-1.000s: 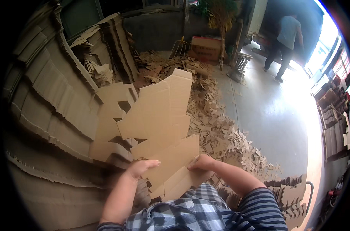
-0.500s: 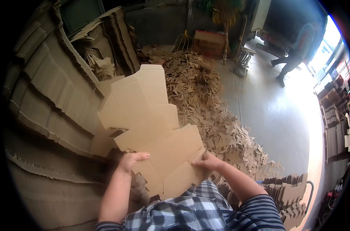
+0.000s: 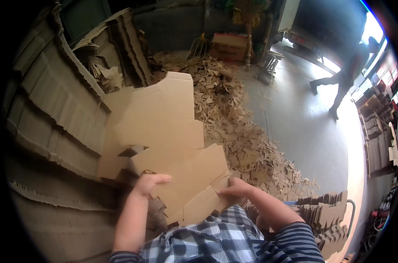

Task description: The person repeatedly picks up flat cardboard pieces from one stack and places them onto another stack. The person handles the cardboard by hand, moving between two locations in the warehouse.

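Note:
A large die-cut cardboard sheet, tan with crease lines and notched edges, is held in front of my body. My left hand grips its left edge, thumb flat on top and fingers hidden underneath. On the right edge my right hand is closed, with its thumb over a folded flap near my apron. The far part of the cardboard, with a tall flap, reaches away toward the scrap pile. Whether it is one sheet or several stacked ones, I cannot tell.
Tall stacks of cardboard rise close on my left. A heap of cardboard scraps covers the floor ahead. At lower right stands a rack of cut cardboard. A person walks at the far right near a truck.
The cardboard's far part has shifted slightly and its tall flap leans further right. My hands stay at nearly the same places. The person at the far right has stepped further right.

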Tool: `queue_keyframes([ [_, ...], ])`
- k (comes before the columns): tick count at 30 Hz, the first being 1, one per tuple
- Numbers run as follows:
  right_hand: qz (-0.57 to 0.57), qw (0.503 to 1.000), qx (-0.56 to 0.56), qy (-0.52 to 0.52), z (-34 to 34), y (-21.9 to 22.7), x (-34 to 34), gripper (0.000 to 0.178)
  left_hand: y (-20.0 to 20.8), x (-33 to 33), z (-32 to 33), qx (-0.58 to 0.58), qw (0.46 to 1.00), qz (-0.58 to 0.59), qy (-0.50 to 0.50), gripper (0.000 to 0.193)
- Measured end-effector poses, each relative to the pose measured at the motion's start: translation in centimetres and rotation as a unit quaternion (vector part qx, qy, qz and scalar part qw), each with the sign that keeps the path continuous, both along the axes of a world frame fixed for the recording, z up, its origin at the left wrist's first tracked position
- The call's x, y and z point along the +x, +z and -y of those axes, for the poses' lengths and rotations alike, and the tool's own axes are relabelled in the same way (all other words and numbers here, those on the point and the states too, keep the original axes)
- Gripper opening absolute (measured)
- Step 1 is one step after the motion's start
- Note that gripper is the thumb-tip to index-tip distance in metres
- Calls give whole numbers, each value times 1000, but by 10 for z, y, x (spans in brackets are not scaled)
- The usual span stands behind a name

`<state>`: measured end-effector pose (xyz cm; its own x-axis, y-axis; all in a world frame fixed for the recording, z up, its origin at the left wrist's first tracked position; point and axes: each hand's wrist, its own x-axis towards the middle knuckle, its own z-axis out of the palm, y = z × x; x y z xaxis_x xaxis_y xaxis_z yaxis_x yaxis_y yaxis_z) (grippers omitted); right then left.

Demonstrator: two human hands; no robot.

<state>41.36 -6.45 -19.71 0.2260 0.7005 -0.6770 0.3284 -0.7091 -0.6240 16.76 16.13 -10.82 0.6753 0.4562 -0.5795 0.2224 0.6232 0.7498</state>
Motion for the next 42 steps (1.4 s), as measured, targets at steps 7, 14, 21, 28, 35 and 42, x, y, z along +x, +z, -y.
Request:
queue_keyframes([
  [7, -360, 922, 66, -127, 43, -39, 10, 53, -22, -15, -11, -45, 998, 31, 17, 41],
  [14, -230, 911, 106, -325, 94, -32, 36, 52, -26, -39, -18, -84, 987, 97, 100, 51],
  [21, 193, 967, -71, -149, 107, 24, 103, 76, 4, -20, -15, -27, 986, 159, 36, 43],
  [28, -95, 982, 161, -39, 23, 15, 11, 70, 5, -16, -5, -10, 986, 161, 40, 49],
  [35, -158, 983, 85, -32, 12, 57, 13, 42, -7, -40, -6, -15, 989, 121, 88, 45],
  [42, 52, 981, 181, -49, 15, 80, -20, 33, 28, -46, 8, 8, 988, 130, 87, 43],
])
